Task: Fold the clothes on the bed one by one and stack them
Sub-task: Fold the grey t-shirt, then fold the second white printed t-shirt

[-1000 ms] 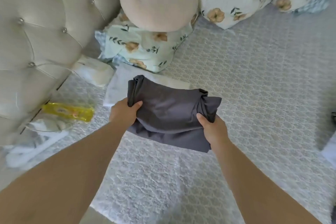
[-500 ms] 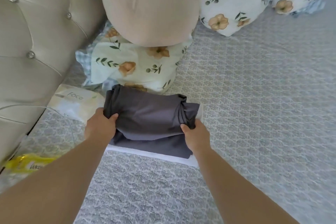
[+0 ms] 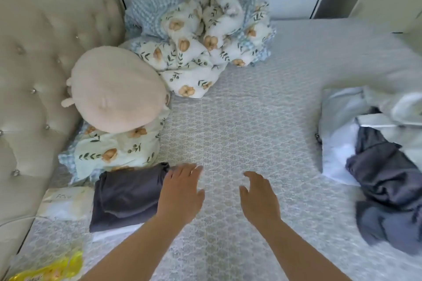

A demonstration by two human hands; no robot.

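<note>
Head view: folded grey garment (image 3: 127,196) stacked on a white folded piece (image 3: 118,232) near the headboard, done. Left hand (image 3: 182,191) and right hand (image 3: 258,198) both loose, holding nothing. Unfolded pile (image 3: 376,166) at right remains, likely next.

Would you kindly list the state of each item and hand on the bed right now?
Dark grey garment: folded, lying on a white folded piece.
Clothes pile: unfolded, heaped.
Floral quilt: bunched up.
Left hand: open, empty.
Right hand: open, empty.
</note>
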